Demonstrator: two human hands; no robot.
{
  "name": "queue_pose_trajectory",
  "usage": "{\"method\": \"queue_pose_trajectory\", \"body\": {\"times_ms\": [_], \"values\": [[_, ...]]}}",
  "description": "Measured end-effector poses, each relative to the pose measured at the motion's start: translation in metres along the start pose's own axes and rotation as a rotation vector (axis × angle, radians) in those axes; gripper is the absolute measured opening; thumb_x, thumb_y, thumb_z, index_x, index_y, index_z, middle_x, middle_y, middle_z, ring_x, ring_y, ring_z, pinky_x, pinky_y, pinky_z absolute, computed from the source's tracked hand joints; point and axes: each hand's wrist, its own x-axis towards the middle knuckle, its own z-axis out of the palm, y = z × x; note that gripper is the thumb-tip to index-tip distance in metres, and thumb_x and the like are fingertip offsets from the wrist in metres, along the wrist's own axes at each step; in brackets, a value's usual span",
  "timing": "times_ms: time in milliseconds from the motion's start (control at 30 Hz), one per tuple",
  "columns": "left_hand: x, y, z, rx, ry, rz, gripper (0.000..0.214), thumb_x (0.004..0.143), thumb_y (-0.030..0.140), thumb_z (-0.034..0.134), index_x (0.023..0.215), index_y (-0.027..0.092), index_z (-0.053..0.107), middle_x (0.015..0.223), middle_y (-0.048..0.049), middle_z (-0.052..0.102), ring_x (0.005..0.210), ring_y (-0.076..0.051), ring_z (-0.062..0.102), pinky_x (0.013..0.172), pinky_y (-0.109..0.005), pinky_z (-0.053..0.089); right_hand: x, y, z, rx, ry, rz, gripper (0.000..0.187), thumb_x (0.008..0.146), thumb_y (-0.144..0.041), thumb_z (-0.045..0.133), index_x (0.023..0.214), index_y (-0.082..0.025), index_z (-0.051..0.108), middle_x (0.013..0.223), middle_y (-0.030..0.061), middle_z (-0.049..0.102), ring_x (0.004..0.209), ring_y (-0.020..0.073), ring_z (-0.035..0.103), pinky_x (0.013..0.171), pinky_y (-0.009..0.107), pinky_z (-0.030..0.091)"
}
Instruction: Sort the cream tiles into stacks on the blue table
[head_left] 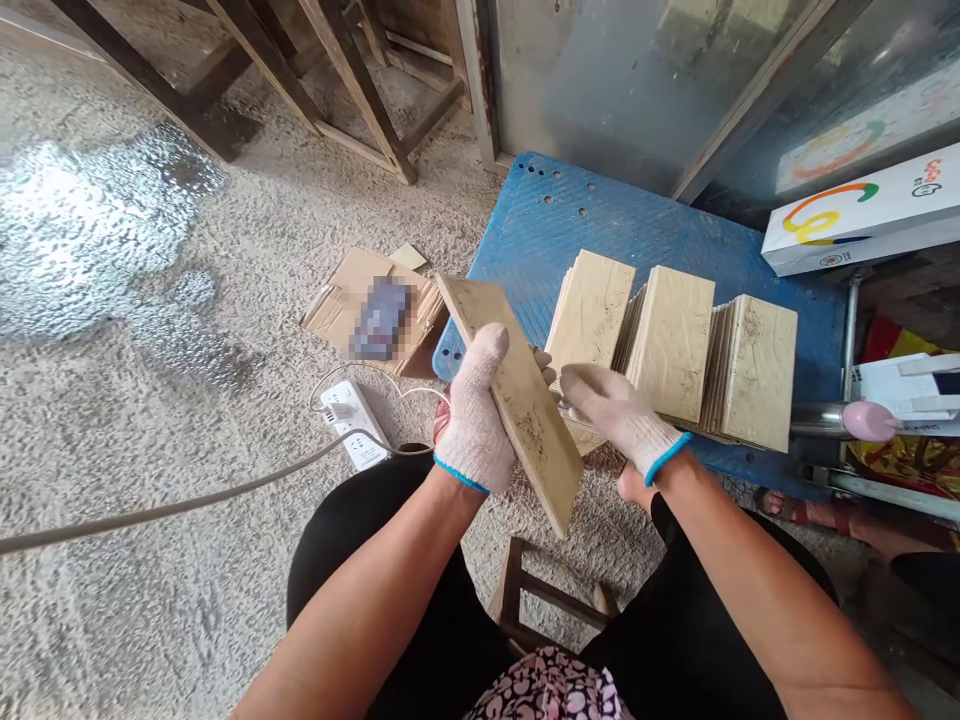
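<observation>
My left hand (478, 415), in a white knit glove with a blue cuff, is closed round a beige rectangular tile (517, 395) held tilted over my knees. My right hand (615, 415), gloved the same way, reaches behind the tile's right edge with its fingers curled; what it grips is hidden. Just beyond, three stacks of the same beige tiles (675, 345) stand leaning on a blue platform cart (637, 220).
A flattened cardboard box (341, 300) and a white power strip (352, 425) with a grey cable lie on the gritty floor to the left. A wooden stool (525, 590) shows between my legs. A white carton (862, 215) and another person's foot (817, 515) are at right.
</observation>
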Motion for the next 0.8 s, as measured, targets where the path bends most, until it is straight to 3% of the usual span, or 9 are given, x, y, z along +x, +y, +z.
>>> {"method": "queue_pose_trajectory", "body": {"times_ms": [100, 300, 400, 600, 800], "values": [[-0.001, 0.000, 0.004, -0.006, 0.032, 0.056, 0.073, 0.073, 0.065, 0.076, 0.128, 0.018, 0.062, 0.101, -0.0116, 0.075, 0.111, -0.035, 0.069, 0.098, -0.050, 0.056, -0.015, 0.000, 0.003, 0.113, -0.106, -0.007, 0.042, 0.093, -0.063, 0.054, 0.096, -0.024, 0.073, 0.105, 0.0058, 0.075, 0.110, 0.0276, 0.066, 0.094, 0.045, 0.053], [-0.002, -0.008, 0.012, -0.006, -0.158, 0.025, 0.073, 0.074, 0.070, 0.072, 0.126, 0.020, 0.065, 0.111, -0.0128, 0.075, 0.117, -0.038, 0.067, 0.098, -0.053, 0.056, -0.018, 0.002, 0.001, 0.167, -0.046, 0.088, 0.053, 0.089, -0.074, 0.052, 0.091, -0.025, 0.072, 0.091, 0.0078, 0.075, 0.091, 0.0273, 0.068, 0.078, 0.041, 0.056], [-0.001, -0.009, 0.017, 0.025, -0.158, 0.038, 0.070, 0.072, 0.068, 0.074, 0.122, 0.020, 0.067, 0.110, -0.0120, 0.075, 0.116, -0.039, 0.067, 0.096, -0.053, 0.057, -0.016, 0.008, -0.002, 0.113, -0.008, 0.063, 0.055, 0.088, -0.075, 0.050, 0.086, -0.024, 0.071, 0.080, 0.0077, 0.072, 0.086, 0.0272, 0.067, 0.069, 0.036, 0.053], [0.012, -0.008, 0.027, 0.110, -0.088, -0.012, 0.054, 0.072, 0.045, 0.081, 0.117, 0.018, 0.070, 0.105, -0.0109, 0.077, 0.115, -0.038, 0.067, 0.098, -0.049, 0.056, -0.011, 0.024, -0.002, 0.019, 0.274, 0.147, 0.062, 0.084, -0.079, 0.046, 0.073, -0.020, 0.062, 0.066, 0.0050, 0.063, 0.069, 0.0220, 0.059, 0.056, 0.031, 0.043], [0.025, -0.026, 0.022, 0.135, -0.044, 0.084, 0.045, 0.070, 0.041, 0.081, 0.108, 0.019, 0.074, 0.108, -0.0071, 0.077, 0.115, -0.033, 0.067, 0.101, -0.046, 0.053, 0.015, 0.022, -0.019, -0.045, 0.453, 0.122, 0.056, 0.086, -0.074, 0.044, 0.088, -0.021, 0.065, 0.071, 0.0054, 0.061, 0.077, 0.0240, 0.061, 0.066, 0.033, 0.049]]}}
